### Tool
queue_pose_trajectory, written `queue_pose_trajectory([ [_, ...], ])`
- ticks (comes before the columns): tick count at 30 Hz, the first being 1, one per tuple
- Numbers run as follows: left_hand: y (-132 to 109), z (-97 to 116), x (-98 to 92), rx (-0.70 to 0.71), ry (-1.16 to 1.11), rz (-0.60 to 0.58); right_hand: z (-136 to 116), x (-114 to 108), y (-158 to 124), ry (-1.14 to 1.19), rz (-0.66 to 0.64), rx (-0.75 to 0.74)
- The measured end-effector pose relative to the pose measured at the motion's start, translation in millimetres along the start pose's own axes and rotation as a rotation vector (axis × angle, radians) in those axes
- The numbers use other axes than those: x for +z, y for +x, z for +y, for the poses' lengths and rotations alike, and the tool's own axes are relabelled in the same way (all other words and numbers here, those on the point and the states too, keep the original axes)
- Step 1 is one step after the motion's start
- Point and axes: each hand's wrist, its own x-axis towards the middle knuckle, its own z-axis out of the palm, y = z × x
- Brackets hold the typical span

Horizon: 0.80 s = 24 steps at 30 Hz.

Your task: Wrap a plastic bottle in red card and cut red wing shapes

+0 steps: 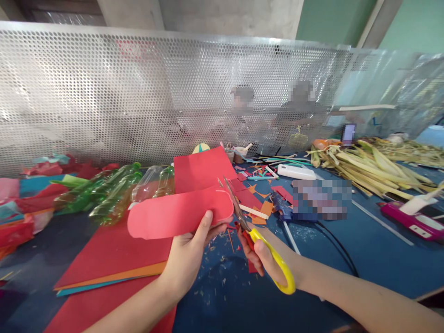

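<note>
My left hand [189,252] pinches a long red foam sheet piece [173,213] with rounded ends, its thumb on top and fingers beneath. In my right hand [258,254] is a pair of scissors [274,261] with yellow handles, thumb through one loop. The blades stand apart, pointing up beside the right end of the red piece, where a thin pale outline runs along the rounded edge. I cannot tell whether the blades touch the foam. Behind the held piece lies a larger red sheet [204,169]. Red, orange and blue sheets [121,259] are stacked below my left hand.
Green plastic bottles [118,194] and crumpled coloured paper [31,199] lie left. A blue glue gun [282,208] with a black cord, scraps [256,203], dried husks [378,166] and a magenta device [412,221] lie right. A perforated metal panel [138,92] stands behind.
</note>
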Motion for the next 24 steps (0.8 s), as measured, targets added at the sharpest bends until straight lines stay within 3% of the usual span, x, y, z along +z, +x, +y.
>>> queue_pose_trajectory([
  [24, -3.7, 1.2, 4.4, 0.008, 0.006, -0.001, 8.8, 9.0, -4.4, 0.153, -0.005, 0.117],
])
